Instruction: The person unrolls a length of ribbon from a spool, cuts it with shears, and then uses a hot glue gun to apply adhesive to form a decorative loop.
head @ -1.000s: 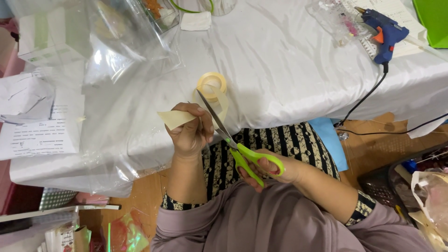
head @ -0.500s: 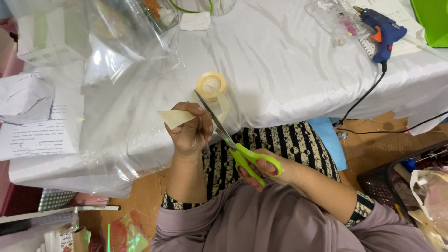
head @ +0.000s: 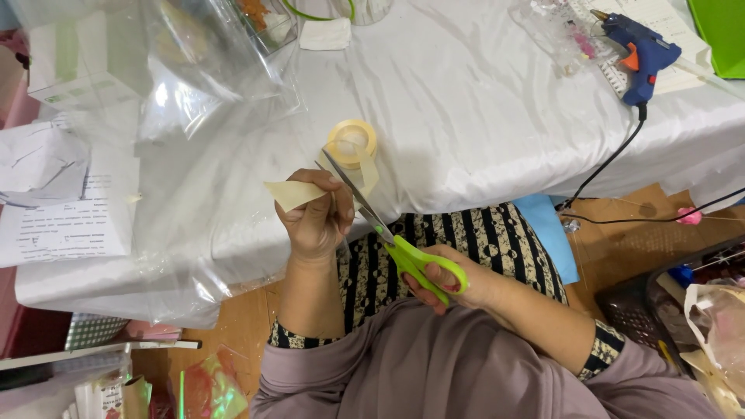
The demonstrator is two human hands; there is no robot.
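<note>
My left hand pinches a cream strip of tape that juts out to the left of my fingers. My right hand grips green-handled scissors, whose steel blades point up and left across the tape strip beside my left fingers. A roll of cream tape lies on the white tablecloth just above the blade tips, with a loose tail hanging down toward my left hand.
A blue glue gun lies at the table's far right, its black cord dropping over the edge. Clear plastic sheeting and printed papers cover the left side. A green sheet is in the top right corner.
</note>
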